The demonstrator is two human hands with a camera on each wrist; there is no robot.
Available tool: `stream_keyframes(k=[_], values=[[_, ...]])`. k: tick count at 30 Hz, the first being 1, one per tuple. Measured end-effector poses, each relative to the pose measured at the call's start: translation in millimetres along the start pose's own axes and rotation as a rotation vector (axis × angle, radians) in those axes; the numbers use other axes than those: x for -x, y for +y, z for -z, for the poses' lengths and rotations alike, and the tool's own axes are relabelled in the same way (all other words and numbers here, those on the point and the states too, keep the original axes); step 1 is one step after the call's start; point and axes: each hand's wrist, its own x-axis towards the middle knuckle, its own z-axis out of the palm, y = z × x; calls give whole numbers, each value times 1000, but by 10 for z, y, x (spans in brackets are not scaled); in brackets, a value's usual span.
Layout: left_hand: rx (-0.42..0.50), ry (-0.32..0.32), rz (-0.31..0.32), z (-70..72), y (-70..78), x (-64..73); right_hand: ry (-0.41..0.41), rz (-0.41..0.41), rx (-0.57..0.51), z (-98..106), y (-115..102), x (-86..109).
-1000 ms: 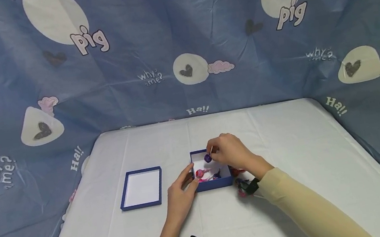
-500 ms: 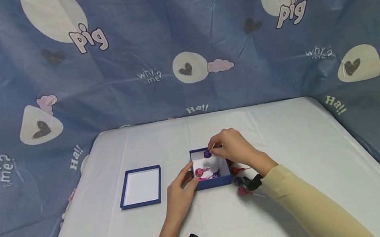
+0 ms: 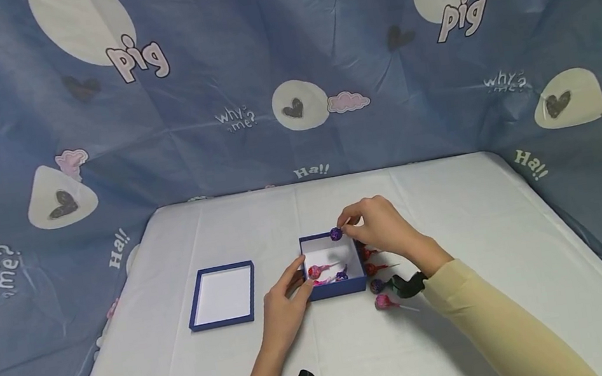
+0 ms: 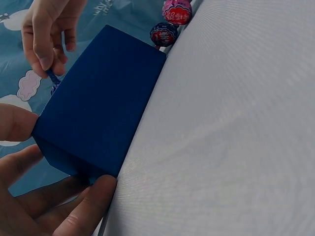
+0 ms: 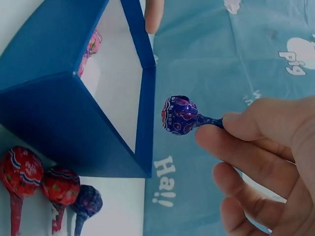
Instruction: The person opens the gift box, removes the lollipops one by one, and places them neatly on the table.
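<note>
In the head view, a blue box (image 3: pixel 338 289) with a white inside stands mid-table, with several wrapped lollipops (image 3: pixel 315 271) near its front wall. My left hand (image 3: pixel 286 309) holds the box by its left side, thumb at the front corner and fingers along the wall. Above the box's back right corner, my right hand (image 3: pixel 382 228) pinches a purple lollipop (image 5: pixel 179 115) by its twisted wrapper and stick between thumb and index finger. The right wrist view has this lollipop's round head just outside the box rim, pointing toward the box.
A shallow blue-edged lid (image 3: pixel 228 294), white inside, lies left of the box. Along the box's right side lie more lollipops, including a red one (image 5: pixel 20 169) and a pink one (image 3: pixel 383 302). A patterned blue cloth (image 3: pixel 204 156) hangs behind the white table.
My right hand has drawn up and to the right, carrying the purple lollipop from over the box's inside to its back right rim. The left hand and box stay put.
</note>
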Motion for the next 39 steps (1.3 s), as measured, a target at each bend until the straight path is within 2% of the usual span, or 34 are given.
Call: stream_keyframes(k=[8, 19, 27, 30, 39], values=[[-13, 10, -13, 18, -10, 8, 39, -17, -30, 64, 59, 37], [-30, 17, -15, 39, -38, 29, 50, -93, -65, 138, 191, 144], [26, 6, -16, 38, -8, 29, 73, -109, -71, 148, 309, 232], [13, 6, -11, 40, -1, 38, 78, -128, -76, 147, 346, 276], [-1, 11, -80, 3, -20, -9, 88, -223, -114, 152, 518, 411]])
